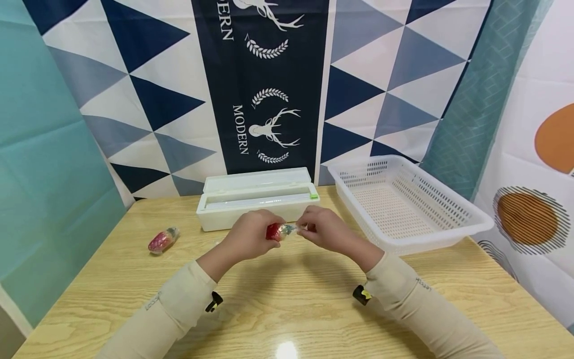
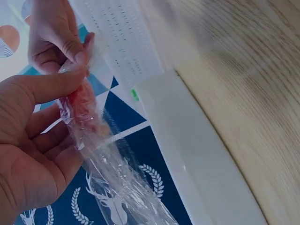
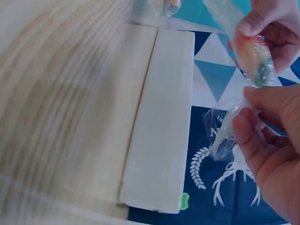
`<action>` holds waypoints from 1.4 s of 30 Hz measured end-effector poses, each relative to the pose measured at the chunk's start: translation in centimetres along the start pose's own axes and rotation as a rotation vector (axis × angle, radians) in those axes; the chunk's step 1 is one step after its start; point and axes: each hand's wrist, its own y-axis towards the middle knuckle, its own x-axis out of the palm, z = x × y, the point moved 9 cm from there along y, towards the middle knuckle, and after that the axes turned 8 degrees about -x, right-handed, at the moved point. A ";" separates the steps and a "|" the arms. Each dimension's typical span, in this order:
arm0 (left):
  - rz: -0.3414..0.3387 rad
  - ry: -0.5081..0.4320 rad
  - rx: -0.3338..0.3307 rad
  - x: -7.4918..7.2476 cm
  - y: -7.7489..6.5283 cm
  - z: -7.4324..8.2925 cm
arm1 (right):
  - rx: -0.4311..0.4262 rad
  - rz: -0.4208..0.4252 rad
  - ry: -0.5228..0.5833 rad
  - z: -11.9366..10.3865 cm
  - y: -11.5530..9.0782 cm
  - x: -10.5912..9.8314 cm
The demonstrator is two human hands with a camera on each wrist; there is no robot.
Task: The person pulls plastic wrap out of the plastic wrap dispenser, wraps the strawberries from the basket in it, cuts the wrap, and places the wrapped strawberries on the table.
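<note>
Between the two hands is a red, yellow and green piece [image 1: 273, 232] in clear cling film, possibly a toy fruit. My left hand [image 1: 252, 234] grips its red end between thumb and fingers. Loose crumpled film [image 2: 124, 183] trails from that end in the left wrist view. My right hand [image 1: 326, 229] pinches the gathered cling film [image 3: 222, 133] at the green end, and a loose flap hangs past the fingertips. Just behind the hands stands a white cling film dispenser [image 1: 244, 215], lid up, with a roll inside and a green cutter [image 1: 314, 195] at its right end.
A second film-wrapped piece, pink with a greenish end [image 1: 162, 241], lies on the wooden table [image 1: 278, 309] at the left. At the back right is a white perforated plastic basket [image 1: 430, 242]. Patterned cloth [image 1: 273, 80] hangs behind the table.
</note>
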 end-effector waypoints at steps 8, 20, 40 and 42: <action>0.118 -0.106 -0.045 -1.0 0.0 0.0 | 0.194 0.130 0.403 2.5 -0.6 0.2; 0.184 -0.319 -0.079 -1.0 0.1 -0.3 | 0.391 0.193 0.925 3.5 -1.1 2.4; 0.223 -0.562 -0.122 -1.1 0.4 -0.7 | 0.363 0.279 1.585 1.5 -0.2 4.8; 0.220 -0.580 -0.119 -1.1 0.5 -0.7 | 0.351 0.278 1.661 0.9 0.1 4.9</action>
